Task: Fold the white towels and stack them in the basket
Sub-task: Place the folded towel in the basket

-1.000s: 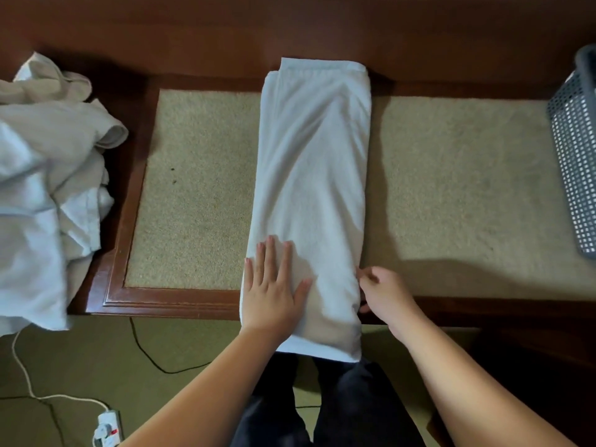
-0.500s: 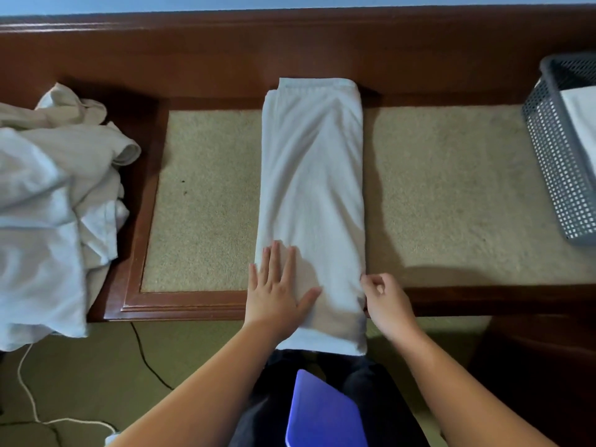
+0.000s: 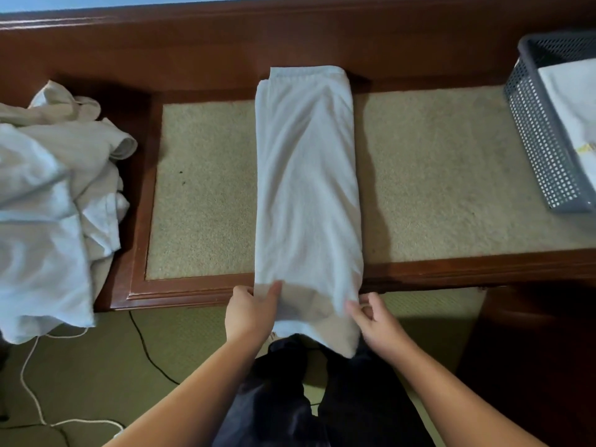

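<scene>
The left hand pinches the near left corner of the folded white towel, thumb on top of the cloth. The right hand grips the near right corner, fingers curled at the towel's edge. The towel lies as 1 long narrow strip across the bench, its far end against the wooden back and its near end hanging over the front edge. On the bench's right end stands a grey perforated basket with a folded white towel inside. A heap of unfolded white towels sits at the left end.
</scene>
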